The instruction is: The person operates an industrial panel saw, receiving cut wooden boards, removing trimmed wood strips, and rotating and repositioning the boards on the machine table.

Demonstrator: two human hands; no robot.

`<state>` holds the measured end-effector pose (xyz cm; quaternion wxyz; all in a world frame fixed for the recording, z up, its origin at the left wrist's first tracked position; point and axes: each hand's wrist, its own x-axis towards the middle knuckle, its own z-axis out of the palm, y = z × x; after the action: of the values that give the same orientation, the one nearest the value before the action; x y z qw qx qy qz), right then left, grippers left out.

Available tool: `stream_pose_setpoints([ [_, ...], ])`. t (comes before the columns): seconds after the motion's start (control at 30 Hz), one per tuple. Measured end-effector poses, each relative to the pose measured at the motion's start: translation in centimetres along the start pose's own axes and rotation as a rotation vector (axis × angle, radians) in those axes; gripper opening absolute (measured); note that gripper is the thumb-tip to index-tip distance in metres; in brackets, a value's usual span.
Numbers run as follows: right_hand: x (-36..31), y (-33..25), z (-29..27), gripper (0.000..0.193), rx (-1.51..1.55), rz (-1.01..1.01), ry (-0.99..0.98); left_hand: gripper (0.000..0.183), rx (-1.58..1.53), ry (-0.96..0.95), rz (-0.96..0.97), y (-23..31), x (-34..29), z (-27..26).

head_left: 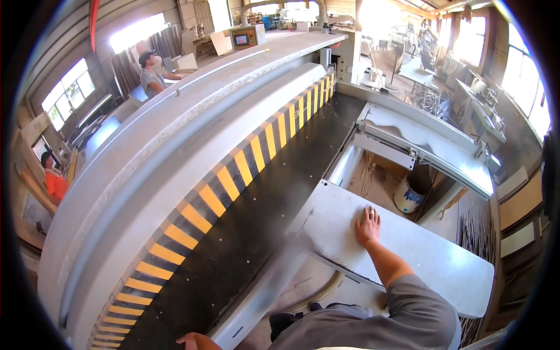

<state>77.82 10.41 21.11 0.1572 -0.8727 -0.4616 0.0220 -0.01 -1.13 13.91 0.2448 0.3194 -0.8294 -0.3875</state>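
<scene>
My right hand (368, 226) lies flat with fingers stretched out on a pale grey metal side table (431, 256) of a large machine. Nothing is held in it. At the bottom edge of the view, my left hand (189, 340) is at the near end of the machine's long black bed (251, 216). Most of that hand is cut off, so its fingers and anything in them cannot be made out. Above the bed runs a long grey beam (169, 157) with a yellow-and-black striped guard (213, 199) along its lower edge.
A second metal side table (420, 140) stands farther off. A white bucket (410, 193) sits in the gap between the tables. Beyond the beam are a control box (244, 38) and a person in a grey shirt (153, 76); another in orange (55, 182) is far left.
</scene>
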Motion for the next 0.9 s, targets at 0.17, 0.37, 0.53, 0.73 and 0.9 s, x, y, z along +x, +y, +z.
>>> stream_pose_setpoints([
  [0.17,0.6,-0.2,0.0,0.071,-0.003,-0.004,0.012,0.090,0.024,-0.021,0.011,-0.4,-0.1,-0.1],
  [0.37,4.0,-4.2,1.2,0.073,-0.080,-0.001,-0.054,0.090,0.056,-0.011,-0.005,-1.5,1.4,0.3],
  [0.53,5.3,-12.3,5.0,0.072,-0.080,0.250,-0.151,0.090,0.143,0.043,0.005,-3.6,6.1,1.7],
  [0.73,4.6,-13.8,4.1,0.073,-0.165,0.299,-0.095,0.090,0.086,-0.006,0.061,-2.4,2.9,-0.4],
  [0.9,4.8,-14.5,5.6,0.072,-0.177,0.283,-0.094,0.089,0.127,0.014,0.075,-4.2,3.4,0.9],
])
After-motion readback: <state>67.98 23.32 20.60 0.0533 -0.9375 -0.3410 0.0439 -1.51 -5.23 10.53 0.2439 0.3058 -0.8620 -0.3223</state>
